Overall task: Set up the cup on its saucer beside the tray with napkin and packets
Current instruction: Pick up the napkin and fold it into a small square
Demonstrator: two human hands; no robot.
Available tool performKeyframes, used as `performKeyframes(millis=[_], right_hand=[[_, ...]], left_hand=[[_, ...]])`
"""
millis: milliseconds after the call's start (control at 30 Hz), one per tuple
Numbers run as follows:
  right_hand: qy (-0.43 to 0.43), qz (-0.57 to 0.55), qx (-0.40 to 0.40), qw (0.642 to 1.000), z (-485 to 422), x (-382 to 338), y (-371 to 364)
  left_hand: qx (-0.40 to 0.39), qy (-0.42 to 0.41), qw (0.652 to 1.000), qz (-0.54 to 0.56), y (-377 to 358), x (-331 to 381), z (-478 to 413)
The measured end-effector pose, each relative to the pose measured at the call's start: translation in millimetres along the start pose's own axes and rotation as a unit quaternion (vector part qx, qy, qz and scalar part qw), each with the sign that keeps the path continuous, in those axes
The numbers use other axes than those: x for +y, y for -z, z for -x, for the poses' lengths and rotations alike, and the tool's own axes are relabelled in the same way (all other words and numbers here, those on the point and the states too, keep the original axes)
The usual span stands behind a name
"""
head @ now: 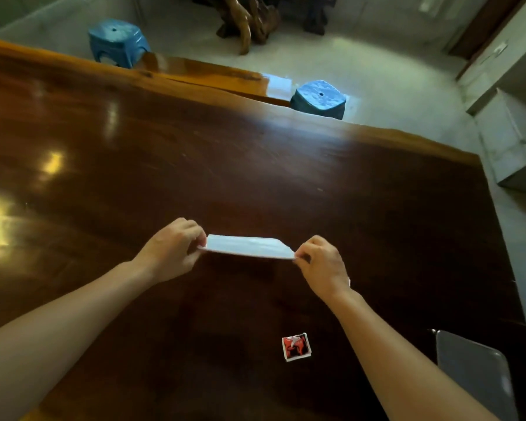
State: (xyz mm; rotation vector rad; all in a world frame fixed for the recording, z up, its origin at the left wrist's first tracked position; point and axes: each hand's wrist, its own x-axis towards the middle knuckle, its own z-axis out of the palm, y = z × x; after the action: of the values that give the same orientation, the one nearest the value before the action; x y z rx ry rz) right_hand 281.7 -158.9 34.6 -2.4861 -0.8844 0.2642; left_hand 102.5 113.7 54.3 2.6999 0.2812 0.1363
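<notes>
Squarely napkin (249, 247) between both hands

Your two bare arms over the table, seen from the head camera.

Your left hand (172, 249) and right hand (322, 262) carry no gloves, rings or watch that the view shows. Both forearms run uncovered to the frame's lower edge, with no sleeve or cuff in sight; your fingernails are too blurred to tell.
</notes>
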Motion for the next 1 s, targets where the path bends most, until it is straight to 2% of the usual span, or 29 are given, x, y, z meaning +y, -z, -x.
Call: performKeyframes(millis=[167, 333, 467, 567, 700, 733, 833, 1000], right_hand=[[-0.05, 0.02, -0.108, 0.993, 55.0, 13.3, -53.2], [-0.065, 0.026, -0.171, 0.983, 87.7, 22.0, -89.3], [-0.084, -0.03, -0.167, 0.982, 85.9, 27.0, -97.3], [-0.118, -0.095, -0.15, 0.977, 74.1, 30.4, -99.3], [-0.195, -0.13, -0.28, 0.931, 53.3, 36.5, -98.0], [-0.216, -0.138, -0.287, 0.923, 47.5, 37.2, -98.3], [-0.275, -0.166, -0.212, 0.923, 30.3, 34.1, -104.1], [-0.294, -0.191, -0.13, 0.927, 2.6, 21.4, -122.9]], left_hand=[[-0.163, 0.052, 0.985, 0.003, -56.5, -2.8, 60.8], [-0.219, 0.063, 0.973, 0.021, -97.9, -9.7, 101.4], [-0.191, 0.094, 0.975, 0.062, -110.4, -18.5, 107.2], [-0.157, 0.161, 0.966, 0.13, -113.5, -26.1, 100.6], [-0.202, 0.238, 0.931, 0.192, -116.4, -33.8, 85.4], [-0.195, 0.257, 0.927, 0.192, -118.1, -34.7, 80.7], [-0.121, 0.307, 0.927, 0.175, -128.6, -35.6, 66.0], [-0.019, 0.4, 0.899, 0.177, -144.3, -36.9, 37.4]])
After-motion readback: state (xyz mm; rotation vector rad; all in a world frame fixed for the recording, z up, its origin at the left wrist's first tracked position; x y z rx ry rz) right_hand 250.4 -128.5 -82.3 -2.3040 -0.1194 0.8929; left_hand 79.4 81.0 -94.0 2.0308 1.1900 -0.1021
